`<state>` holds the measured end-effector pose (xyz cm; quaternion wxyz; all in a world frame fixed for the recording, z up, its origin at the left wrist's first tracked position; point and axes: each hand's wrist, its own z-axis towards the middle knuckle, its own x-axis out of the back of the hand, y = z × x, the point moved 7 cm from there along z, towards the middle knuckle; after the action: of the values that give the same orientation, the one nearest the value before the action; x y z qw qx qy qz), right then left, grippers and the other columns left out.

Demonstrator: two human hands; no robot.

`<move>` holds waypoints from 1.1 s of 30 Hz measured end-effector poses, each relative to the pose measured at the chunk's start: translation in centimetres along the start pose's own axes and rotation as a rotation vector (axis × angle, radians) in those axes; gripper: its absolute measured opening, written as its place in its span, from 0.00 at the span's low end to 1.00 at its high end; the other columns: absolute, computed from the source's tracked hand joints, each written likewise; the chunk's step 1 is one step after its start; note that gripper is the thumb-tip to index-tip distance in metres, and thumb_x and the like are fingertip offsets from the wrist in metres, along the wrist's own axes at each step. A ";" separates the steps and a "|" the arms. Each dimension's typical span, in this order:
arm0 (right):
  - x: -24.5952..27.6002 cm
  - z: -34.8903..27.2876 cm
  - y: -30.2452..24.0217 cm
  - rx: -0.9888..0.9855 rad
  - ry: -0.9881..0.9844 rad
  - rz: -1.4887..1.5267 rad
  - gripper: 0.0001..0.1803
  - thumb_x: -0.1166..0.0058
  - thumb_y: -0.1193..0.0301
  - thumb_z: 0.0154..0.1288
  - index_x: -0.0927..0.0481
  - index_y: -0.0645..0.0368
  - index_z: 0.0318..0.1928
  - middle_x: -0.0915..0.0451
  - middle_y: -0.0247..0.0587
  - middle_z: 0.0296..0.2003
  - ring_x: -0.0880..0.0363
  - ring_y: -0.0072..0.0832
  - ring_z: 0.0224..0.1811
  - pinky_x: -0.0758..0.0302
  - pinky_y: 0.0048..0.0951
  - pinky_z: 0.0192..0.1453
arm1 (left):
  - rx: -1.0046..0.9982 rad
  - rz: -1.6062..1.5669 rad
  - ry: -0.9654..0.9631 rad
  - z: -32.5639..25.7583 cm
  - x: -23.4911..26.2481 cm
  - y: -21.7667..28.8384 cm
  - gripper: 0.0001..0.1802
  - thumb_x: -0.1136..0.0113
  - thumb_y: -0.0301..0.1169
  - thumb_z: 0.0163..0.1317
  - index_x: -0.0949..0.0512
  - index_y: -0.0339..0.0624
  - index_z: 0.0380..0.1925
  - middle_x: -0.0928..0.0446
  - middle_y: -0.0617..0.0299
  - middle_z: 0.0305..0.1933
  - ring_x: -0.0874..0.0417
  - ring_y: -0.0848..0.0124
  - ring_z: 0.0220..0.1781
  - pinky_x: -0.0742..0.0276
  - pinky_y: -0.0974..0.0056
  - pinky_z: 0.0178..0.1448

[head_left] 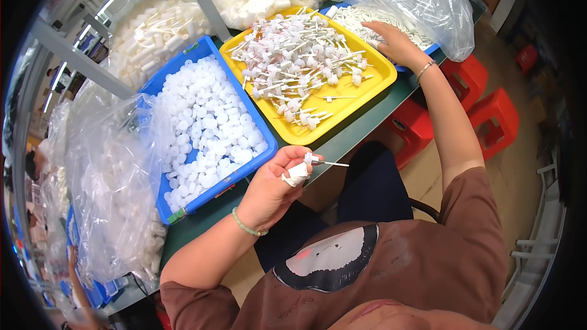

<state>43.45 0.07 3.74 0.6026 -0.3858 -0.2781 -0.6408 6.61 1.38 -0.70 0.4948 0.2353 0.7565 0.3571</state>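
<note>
My left hand (269,189) is closed in a pinch around a small white plastic piece with a thin stem (327,162), held in front of the trays with the stem pointing right. White tape (296,175) wraps the thumb of that hand. Out to the far right, my right hand (396,43) has its fingers apart over a blue tray of thin white sticks (351,17). Between the arms lies a yellow tray (382,79) heaped with similar stemmed white pieces. Left of it, a blue tray (266,140) holds many small white round caps.
Clear plastic bags of white parts (153,30) line the back and the left side (110,177). Another clear bag (422,0) overhangs the right blue tray. Red stools (495,122) stand beyond the green table's (361,116) right edge. A grey post (202,0) rises behind the trays.
</note>
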 end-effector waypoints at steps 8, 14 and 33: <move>1.1 -0.7 -0.7 -0.156 -0.352 0.142 0.17 0.51 0.78 0.55 0.21 0.60 0.47 0.21 0.50 0.46 0.23 0.43 0.50 0.28 0.36 0.57 | 0.004 -0.004 0.010 -0.4 -0.1 0.1 0.16 0.39 0.29 0.62 0.29 0.44 0.49 0.24 0.69 0.43 0.41 0.88 0.22 0.45 0.80 0.23; 3.5 -1.4 0.7 -0.182 -0.088 0.125 0.16 0.50 0.77 0.55 0.19 0.60 0.45 0.19 0.52 0.44 0.21 0.45 0.46 0.26 0.37 0.53 | 0.003 -0.027 -0.033 -0.3 -0.3 0.0 0.15 0.40 0.29 0.63 0.27 0.44 0.50 0.22 0.68 0.46 0.38 0.89 0.25 0.46 0.80 0.24; 4.4 -1.1 0.3 -0.194 0.028 0.163 0.11 0.47 0.77 0.55 0.18 0.64 0.39 0.19 0.47 0.36 0.20 0.37 0.37 0.25 0.30 0.45 | -0.058 -0.013 -0.065 -0.2 -0.3 0.1 0.14 0.45 0.31 0.67 0.27 0.46 0.52 0.23 0.64 0.51 0.45 0.88 0.20 0.48 0.80 0.21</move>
<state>43.71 -3.32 6.76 0.6165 -0.4544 -0.1741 -0.6189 6.59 1.14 -0.39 0.5280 0.2275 0.7308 0.3680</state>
